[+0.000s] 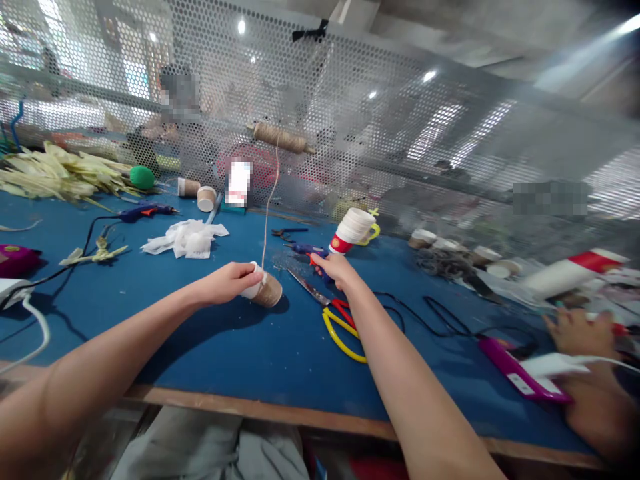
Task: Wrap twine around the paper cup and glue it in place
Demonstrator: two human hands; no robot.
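My left hand (231, 281) is closed round the white rim of a paper cup (265, 289) that lies tilted on the blue table (240, 347); the cup's lower part is wound in brown twine. A thin twine strand (270, 200) runs up from the cup to a twine spool (280, 138) hung on the mesh screen. My right hand (334, 268) is closed on the handle of a blue glue gun (307, 251) with a red trigger. Yellow-handled scissors (335, 317) lie just under my right forearm.
A stack of paper cups (353, 230) lies beyond the gun. White tissue (187, 239), another blue glue gun (145, 211), dried leaves (60, 175), a green ball (143, 177) and spare cups (206, 198) sit left. Another person's hand (580, 331) and a purple device (520, 373) are at right.
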